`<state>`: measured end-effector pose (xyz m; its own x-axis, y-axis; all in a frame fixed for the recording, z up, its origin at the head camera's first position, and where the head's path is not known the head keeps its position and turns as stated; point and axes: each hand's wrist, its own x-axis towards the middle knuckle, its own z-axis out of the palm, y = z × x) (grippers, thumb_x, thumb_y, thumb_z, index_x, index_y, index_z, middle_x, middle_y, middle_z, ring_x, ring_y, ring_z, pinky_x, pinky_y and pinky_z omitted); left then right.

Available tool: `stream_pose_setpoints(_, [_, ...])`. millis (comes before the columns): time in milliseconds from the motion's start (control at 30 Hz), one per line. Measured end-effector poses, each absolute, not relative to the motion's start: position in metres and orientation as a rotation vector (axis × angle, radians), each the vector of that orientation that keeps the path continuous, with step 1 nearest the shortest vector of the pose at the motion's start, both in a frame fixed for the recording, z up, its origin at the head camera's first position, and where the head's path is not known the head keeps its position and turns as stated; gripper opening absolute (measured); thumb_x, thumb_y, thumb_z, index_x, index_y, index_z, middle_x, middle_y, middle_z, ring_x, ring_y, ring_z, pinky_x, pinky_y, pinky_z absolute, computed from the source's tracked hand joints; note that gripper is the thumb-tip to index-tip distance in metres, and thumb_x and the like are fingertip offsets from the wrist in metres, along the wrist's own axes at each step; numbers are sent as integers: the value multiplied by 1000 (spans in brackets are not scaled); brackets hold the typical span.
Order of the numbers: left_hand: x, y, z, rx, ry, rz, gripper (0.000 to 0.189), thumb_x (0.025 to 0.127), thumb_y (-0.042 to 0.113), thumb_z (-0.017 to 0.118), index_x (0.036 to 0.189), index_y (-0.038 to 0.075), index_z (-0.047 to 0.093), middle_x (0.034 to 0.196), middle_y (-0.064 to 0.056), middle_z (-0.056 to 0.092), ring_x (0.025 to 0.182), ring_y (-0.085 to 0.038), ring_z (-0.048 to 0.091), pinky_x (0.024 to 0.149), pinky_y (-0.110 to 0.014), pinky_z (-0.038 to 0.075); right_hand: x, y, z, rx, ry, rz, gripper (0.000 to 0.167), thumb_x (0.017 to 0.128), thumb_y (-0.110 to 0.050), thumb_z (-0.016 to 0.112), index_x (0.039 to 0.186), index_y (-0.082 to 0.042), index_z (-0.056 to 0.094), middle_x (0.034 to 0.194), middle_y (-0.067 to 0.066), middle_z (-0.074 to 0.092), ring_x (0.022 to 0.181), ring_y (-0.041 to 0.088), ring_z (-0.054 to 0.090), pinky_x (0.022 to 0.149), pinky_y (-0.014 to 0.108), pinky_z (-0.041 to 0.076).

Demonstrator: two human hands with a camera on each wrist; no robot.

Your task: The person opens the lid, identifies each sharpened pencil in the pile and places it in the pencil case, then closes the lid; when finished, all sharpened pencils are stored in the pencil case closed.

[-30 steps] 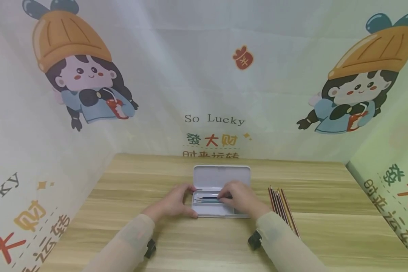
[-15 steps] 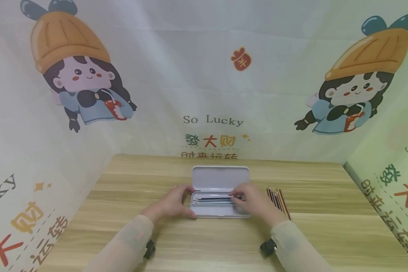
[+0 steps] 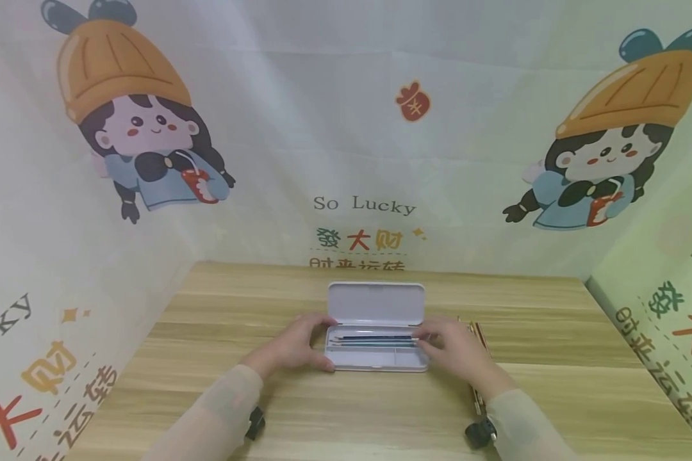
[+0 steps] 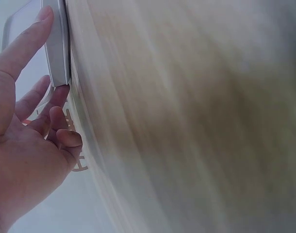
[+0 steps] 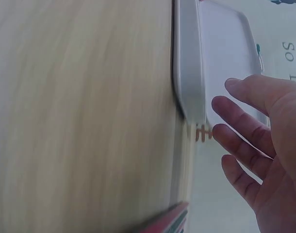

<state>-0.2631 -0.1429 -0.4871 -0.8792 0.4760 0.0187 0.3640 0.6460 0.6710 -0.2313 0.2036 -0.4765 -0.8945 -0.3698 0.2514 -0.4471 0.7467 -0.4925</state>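
An open white pencil case (image 3: 360,360) lies on the table, its lid (image 3: 376,303) raised at the back. Several dark and light blue pencils (image 3: 375,343) lie lengthwise in its rear compartment. My left hand (image 3: 300,344) holds the case's left end, thumb at the front corner and fingers at the back corner. The left wrist view shows the thumb against the case wall (image 4: 55,53). My right hand (image 3: 455,346) is at the case's right end, by the pencils' ends. In the right wrist view its fingers (image 5: 240,141) are spread, with nothing between them and the thumb.
A bundle of coloured pencils (image 3: 478,334) lies right of the case, partly hidden under my right hand and wrist. Wood-grain table (image 3: 254,294) surrounds the case. A printed cloth (image 3: 300,128) hangs behind and at both sides.
My right hand has moved right along the pencils to the case's right end and let go of the dark pencil, which now lies with the others. My left hand keeps its place.
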Motion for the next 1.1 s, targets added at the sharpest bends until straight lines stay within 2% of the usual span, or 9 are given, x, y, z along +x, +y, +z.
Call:
stream_pose_setpoints(267, [-260, -142, -485, 673, 2691, 1076, 85, 63, 24, 99, 136, 6, 59, 142, -16, 59, 136, -37, 48, 121, -56, 35, -227, 227, -478, 629, -2792, 919, 17, 92, -15, 76, 109, -13, 78, 105, 0, 77, 91, 12, 67, 85, 37, 60])
stream_pose_setpoints(567, [-261, -141, -486, 651, 2707, 1057, 84, 63, 25, 99, 134, 6, 59, 140, -17, 60, 134, -37, 49, 119, -57, 36, -221, 247, -478, 609, -2775, 846, 17, 92, -14, 76, 109, -11, 78, 102, 0, 77, 93, 18, 69, 91, 49, 59])
stream_pose_setpoints(867, [-262, -142, -485, 667, 2708, 1034, 85, 62, 26, 99, 134, 6, 59, 138, -16, 61, 133, -37, 51, 119, -56, 38, -218, 265, -474, 547, -2774, 821, 15, 92, -10, 75, 107, -9, 79, 111, 11, 77, 106, 35, 71, 97, 57, 56])
stream_pose_setpoints(1100, [-263, -141, -484, 650, 2699, 1040, 85, 63, 27, 99, 134, 5, 58, 138, -16, 60, 134, -35, 50, 119, -56, 38, -213, 274, -470, 529, -2820, 774, 15, 91, -8, 74, 106, -9, 79, 109, 12, 76, 100, 33, 72, 90, 55, 59])
